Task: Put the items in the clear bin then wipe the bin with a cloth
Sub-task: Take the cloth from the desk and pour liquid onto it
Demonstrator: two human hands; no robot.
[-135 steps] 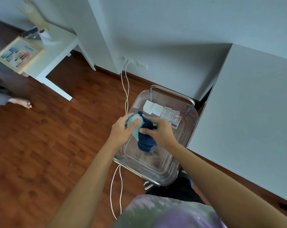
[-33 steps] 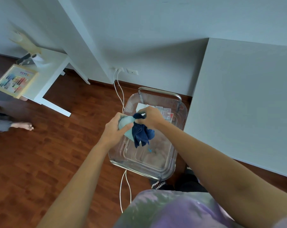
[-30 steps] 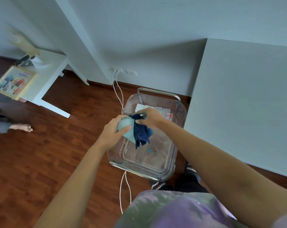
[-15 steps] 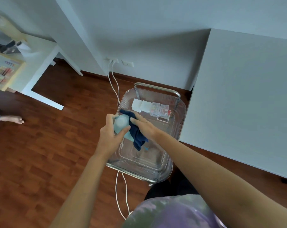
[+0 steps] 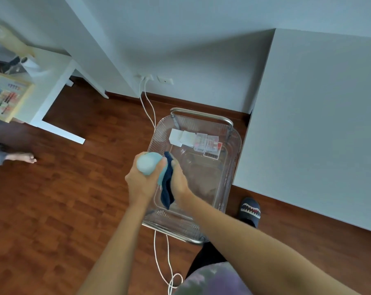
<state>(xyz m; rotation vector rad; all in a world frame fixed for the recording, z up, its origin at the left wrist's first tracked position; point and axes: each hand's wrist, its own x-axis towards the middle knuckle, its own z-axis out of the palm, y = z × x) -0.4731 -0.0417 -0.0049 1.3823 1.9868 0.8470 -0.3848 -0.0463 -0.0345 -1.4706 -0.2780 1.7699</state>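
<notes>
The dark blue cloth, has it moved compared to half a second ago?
Yes. The dark blue cloth was draped near the small boxes at the bin's far end; it now hangs lower along the clear bin's left wall, nearer the person.

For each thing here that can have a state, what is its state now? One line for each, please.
clear bin: on the floor, no lid, items inside at the far end
small boxes: in the bin, in a row
dark blue cloth: held, hanging down
left hand: shut on light blue object
right hand: shut on cloth
white cables: plugged in

Home room, wooden floor (image 5: 52, 199), white desk (image 5: 52, 81), wall sockets (image 5: 154, 78), slipper (image 5: 250, 210)
</notes>
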